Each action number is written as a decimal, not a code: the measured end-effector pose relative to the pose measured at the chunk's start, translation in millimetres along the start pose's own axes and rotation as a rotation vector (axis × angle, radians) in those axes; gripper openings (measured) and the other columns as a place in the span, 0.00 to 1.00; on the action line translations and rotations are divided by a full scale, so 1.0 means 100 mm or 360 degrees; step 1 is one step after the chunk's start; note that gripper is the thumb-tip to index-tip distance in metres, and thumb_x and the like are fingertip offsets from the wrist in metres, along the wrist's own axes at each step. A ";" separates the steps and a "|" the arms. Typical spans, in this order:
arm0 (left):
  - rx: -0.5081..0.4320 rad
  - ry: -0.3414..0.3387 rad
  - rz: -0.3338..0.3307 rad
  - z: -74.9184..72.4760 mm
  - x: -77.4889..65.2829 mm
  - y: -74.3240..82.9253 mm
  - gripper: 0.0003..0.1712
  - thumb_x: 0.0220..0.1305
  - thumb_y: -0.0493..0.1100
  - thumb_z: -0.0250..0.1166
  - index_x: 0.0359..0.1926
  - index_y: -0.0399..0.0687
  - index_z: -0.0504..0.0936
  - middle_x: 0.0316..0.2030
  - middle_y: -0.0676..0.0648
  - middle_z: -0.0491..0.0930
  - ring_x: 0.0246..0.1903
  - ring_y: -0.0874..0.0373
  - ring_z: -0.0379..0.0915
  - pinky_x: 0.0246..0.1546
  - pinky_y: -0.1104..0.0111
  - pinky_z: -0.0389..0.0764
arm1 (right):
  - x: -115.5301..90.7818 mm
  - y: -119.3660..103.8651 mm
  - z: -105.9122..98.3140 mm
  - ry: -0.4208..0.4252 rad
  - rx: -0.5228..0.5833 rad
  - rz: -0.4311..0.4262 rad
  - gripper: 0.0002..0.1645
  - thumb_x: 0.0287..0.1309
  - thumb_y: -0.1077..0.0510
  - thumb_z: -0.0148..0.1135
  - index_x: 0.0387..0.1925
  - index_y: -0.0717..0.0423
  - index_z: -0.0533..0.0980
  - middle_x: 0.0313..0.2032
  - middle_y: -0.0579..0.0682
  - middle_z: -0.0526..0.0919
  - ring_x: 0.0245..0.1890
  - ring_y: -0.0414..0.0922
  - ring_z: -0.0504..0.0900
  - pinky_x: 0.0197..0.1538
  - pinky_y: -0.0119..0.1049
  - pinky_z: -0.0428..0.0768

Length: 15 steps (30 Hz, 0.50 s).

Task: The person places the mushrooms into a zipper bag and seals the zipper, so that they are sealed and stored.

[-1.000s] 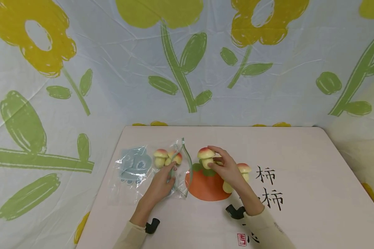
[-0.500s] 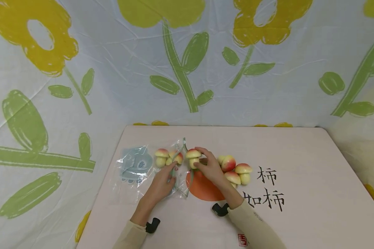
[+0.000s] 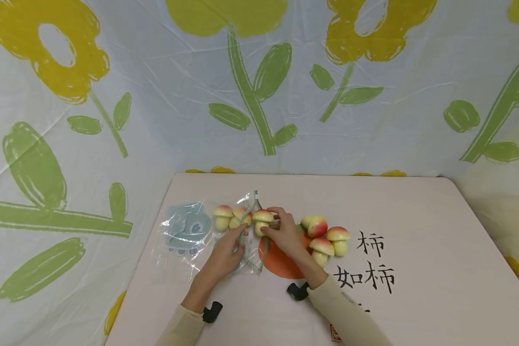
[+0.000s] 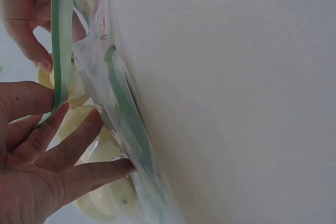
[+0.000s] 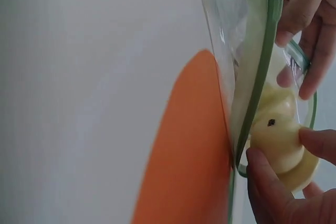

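My left hand [image 3: 222,252] grips the mouth of a clear zip bag [image 3: 189,228] with a blue cartoon print and green zip strips [image 5: 266,51]. In the left wrist view its fingers are spread along the green-edged opening. Two toy mushrooms [image 3: 223,216] with yellow stems and reddish caps lie inside the bag. My right hand [image 3: 287,235] pinches another toy mushroom [image 3: 263,218] between thumb and fingers, cap up, right at the bag's mouth. The right wrist view shows this mushroom's pale stem end [image 5: 278,142] with a dark spot, between the green strips.
Three loose toy mushrooms [image 3: 321,247] sit together right of my right hand. The pale tabletop [image 3: 437,230] bears a printed orange persimmon [image 3: 281,259] and black characters [image 3: 374,276]. A flower-patterned cloth [image 3: 164,120] hangs behind and at the sides.
My right hand has carried its mushroom leftward, from over the persimmon print to the bag's mouth. My left hand has stayed at the bag. The loose mushrooms are now uncovered.
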<state>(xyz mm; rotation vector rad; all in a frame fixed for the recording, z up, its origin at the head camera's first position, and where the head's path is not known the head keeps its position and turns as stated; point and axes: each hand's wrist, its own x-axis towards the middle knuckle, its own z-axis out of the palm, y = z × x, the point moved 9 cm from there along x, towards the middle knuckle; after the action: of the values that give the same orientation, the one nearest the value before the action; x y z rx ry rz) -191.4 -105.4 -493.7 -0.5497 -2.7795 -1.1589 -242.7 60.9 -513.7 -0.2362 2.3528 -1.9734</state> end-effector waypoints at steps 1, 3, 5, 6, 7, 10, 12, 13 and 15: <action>-0.0003 0.0000 0.0009 0.00 0.00 0.00 0.36 0.59 0.28 0.64 0.69 0.37 0.69 0.52 0.40 0.79 0.40 0.51 0.72 0.47 0.54 0.76 | 0.00 0.01 0.00 0.0013 -0.0002 0.0013 0.32 0.55 0.66 0.72 0.61 0.62 0.72 0.50 0.65 0.70 0.39 0.51 0.83 0.35 0.32 0.81; 0.0001 -0.0002 0.0024 0.00 0.01 0.01 0.36 0.59 0.28 0.64 0.70 0.38 0.69 0.51 0.40 0.79 0.38 0.53 0.72 0.45 0.56 0.76 | 0.00 0.04 0.02 0.0031 0.0010 0.0047 0.31 0.54 0.67 0.72 0.60 0.63 0.72 0.46 0.63 0.69 0.35 0.48 0.81 0.32 0.30 0.78; -0.0002 -0.0002 0.0040 0.00 0.01 0.01 0.37 0.58 0.27 0.64 0.70 0.38 0.69 0.50 0.41 0.78 0.36 0.54 0.71 0.43 0.57 0.76 | 0.00 0.05 0.03 0.0042 0.0031 0.0068 0.30 0.53 0.67 0.72 0.58 0.65 0.72 0.43 0.62 0.69 0.33 0.47 0.79 0.30 0.29 0.77; 0.0000 -0.0002 0.0046 0.01 0.01 0.02 0.37 0.58 0.27 0.64 0.70 0.38 0.69 0.49 0.41 0.78 0.35 0.54 0.71 0.42 0.57 0.75 | 0.01 0.06 0.03 0.0044 0.0051 0.0079 0.30 0.53 0.67 0.71 0.58 0.66 0.73 0.42 0.62 0.69 0.32 0.48 0.78 0.30 0.30 0.77; 0.0007 0.0000 0.0049 0.01 0.01 0.01 0.37 0.58 0.27 0.64 0.70 0.38 0.69 0.48 0.41 0.78 0.34 0.55 0.70 0.41 0.58 0.75 | 0.01 0.08 0.04 0.0041 0.0080 0.0090 0.30 0.53 0.68 0.71 0.58 0.67 0.72 0.41 0.62 0.69 0.33 0.49 0.80 0.30 0.31 0.78; -0.0001 0.0005 0.0043 0.00 0.01 0.01 0.36 0.58 0.27 0.64 0.69 0.37 0.69 0.48 0.40 0.78 0.36 0.54 0.71 0.43 0.57 0.75 | 0.01 0.12 0.07 0.0029 0.0168 0.0135 0.30 0.54 0.70 0.69 0.58 0.70 0.70 0.41 0.62 0.70 0.37 0.55 0.84 0.35 0.39 0.83; -0.0013 0.0010 0.0032 0.00 0.00 0.00 0.36 0.58 0.27 0.64 0.69 0.37 0.69 0.48 0.40 0.78 0.37 0.54 0.71 0.44 0.56 0.75 | 0.01 0.12 0.08 0.0011 0.0222 0.0154 0.30 0.55 0.71 0.68 0.59 0.73 0.69 0.42 0.64 0.70 0.39 0.60 0.84 0.39 0.47 0.84; -0.0022 0.0013 0.0027 -0.01 0.00 0.00 0.36 0.58 0.27 0.64 0.69 0.38 0.70 0.49 0.40 0.79 0.38 0.53 0.71 0.45 0.56 0.75 | 0.00 0.11 0.08 0.0002 0.0234 0.0154 0.30 0.55 0.72 0.67 0.59 0.74 0.68 0.42 0.66 0.71 0.40 0.62 0.84 0.40 0.50 0.84; -0.0039 0.0011 0.0019 -0.01 -0.01 -0.01 0.36 0.58 0.27 0.64 0.69 0.38 0.70 0.51 0.40 0.78 0.40 0.52 0.72 0.46 0.55 0.75 | -0.03 0.02 0.08 -0.0015 0.0254 0.0139 0.29 0.56 0.73 0.66 0.58 0.76 0.66 0.43 0.69 0.72 0.41 0.65 0.83 0.41 0.56 0.83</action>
<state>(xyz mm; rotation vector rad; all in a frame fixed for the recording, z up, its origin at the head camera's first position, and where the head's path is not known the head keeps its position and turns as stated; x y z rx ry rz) -190.6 -106.6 -493.9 -0.5625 -2.7559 -1.1915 -239.0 53.6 -517.5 -0.1314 2.1459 -2.0994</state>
